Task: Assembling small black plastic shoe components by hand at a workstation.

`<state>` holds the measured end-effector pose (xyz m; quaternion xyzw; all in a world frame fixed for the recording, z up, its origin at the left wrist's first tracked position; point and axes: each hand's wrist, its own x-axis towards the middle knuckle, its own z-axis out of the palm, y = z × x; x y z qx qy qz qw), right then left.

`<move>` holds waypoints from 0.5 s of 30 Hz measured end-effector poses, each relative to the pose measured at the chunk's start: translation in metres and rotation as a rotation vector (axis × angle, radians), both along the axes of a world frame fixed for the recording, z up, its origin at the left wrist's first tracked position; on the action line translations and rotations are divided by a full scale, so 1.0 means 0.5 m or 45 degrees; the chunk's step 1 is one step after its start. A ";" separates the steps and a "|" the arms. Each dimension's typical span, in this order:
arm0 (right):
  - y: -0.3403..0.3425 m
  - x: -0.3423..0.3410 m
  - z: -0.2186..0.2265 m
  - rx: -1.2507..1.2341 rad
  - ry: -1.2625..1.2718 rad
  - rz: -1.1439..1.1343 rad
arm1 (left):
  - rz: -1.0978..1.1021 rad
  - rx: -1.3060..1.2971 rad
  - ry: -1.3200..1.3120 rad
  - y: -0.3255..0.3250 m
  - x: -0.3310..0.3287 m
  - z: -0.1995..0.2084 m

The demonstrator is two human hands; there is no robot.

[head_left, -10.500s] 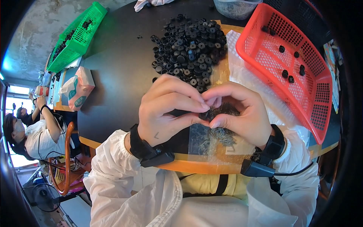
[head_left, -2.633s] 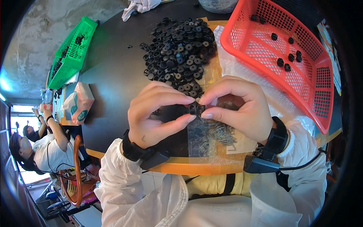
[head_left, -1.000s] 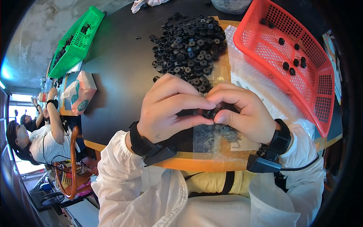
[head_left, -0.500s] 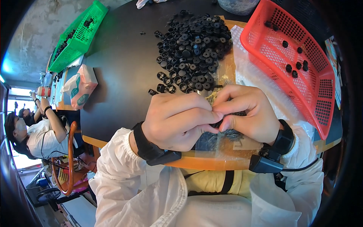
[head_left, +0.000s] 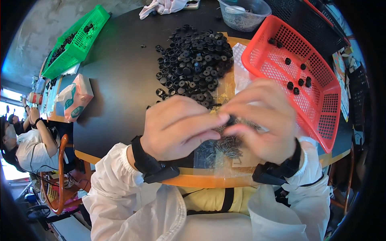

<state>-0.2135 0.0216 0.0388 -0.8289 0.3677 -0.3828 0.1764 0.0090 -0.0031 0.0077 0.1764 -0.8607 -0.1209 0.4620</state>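
Observation:
Both of my hands meet over the near edge of the table. A small round black plastic part (head_left: 231,119) is pinched between the thumb and fingers of my right hand (head_left: 263,118), which is smeared by motion. The fingertips of my left hand (head_left: 177,126) are pressed together right beside that part; whatever they hold is too small to make out. Beneath the hands lies a heap of thin metal pins (head_left: 229,148) on clear plastic. Just beyond is a big pile of round black plastic parts (head_left: 193,60), some hollow side up, others showing a holed face.
On the right, a red basket (head_left: 317,138) holds several black parts. Behind it are a clear tub (head_left: 245,21) and a black crate (head_left: 289,18). A tissue pack (head_left: 78,98) and green basket (head_left: 76,52) stand left. Another person (head_left: 36,146) works at the far left.
My right hand has shifted and turned slightly around the black part, and my left fingertips have drawn a little apart from it. The whole view has moved, showing more of the table's far side.

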 end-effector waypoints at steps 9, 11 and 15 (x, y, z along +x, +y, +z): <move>-0.014 -0.008 0.008 -0.658 0.447 -0.413 | 0.229 0.121 0.031 -0.003 0.033 -0.002; -0.012 0.013 -0.013 -0.489 0.467 -0.299 | 0.219 0.102 0.040 -0.004 0.035 -0.001; -0.044 0.029 -0.067 -0.197 0.405 -0.088 | 0.339 0.244 0.034 0.002 0.033 0.005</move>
